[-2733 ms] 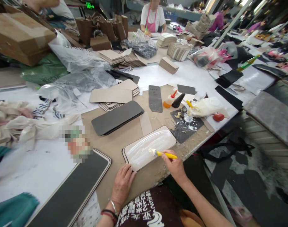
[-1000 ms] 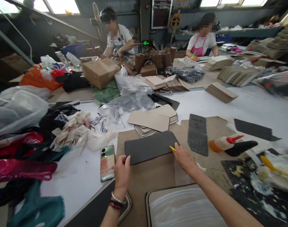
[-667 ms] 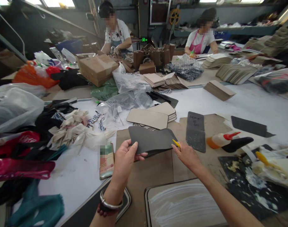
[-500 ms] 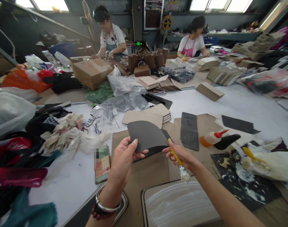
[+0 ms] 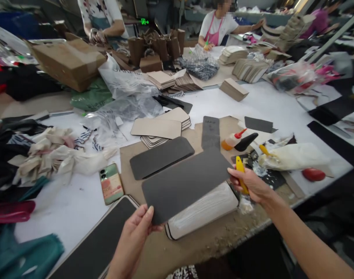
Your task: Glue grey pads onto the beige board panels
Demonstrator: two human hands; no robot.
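A dark grey flat panel with rounded corners (image 5: 188, 182) is stretched between my two hands. My left hand (image 5: 134, 230) pinches its near left corner, thumb on top. With my right hand (image 5: 249, 184) I grip its right end, and a yellow-handled brush (image 5: 241, 176) is in the same hand, bristles down. Beneath the held panel lies a pale panel smeared with white paste (image 5: 206, 211), partly covered. Other dark grey panels (image 5: 162, 157) lie just beyond. At the lower left, close to my left hand, is a stack topped by a long dark panel (image 5: 98, 242).
A phone (image 5: 111, 184) lies left of the work board. Beige panels (image 5: 156, 128) are piled behind. To the right are a red-tipped glue bottle (image 5: 232, 140) and a paste-covered white bag (image 5: 293, 157). Fabric scraps (image 5: 53, 155) crowd the left. Two co-workers sit across the table, another person farther right.
The dark panel, bent and raised before, is now flatter and lower, over the pasted panel. My hands have moved apart and my right hand has shifted right. The view has tilted down and turned right.
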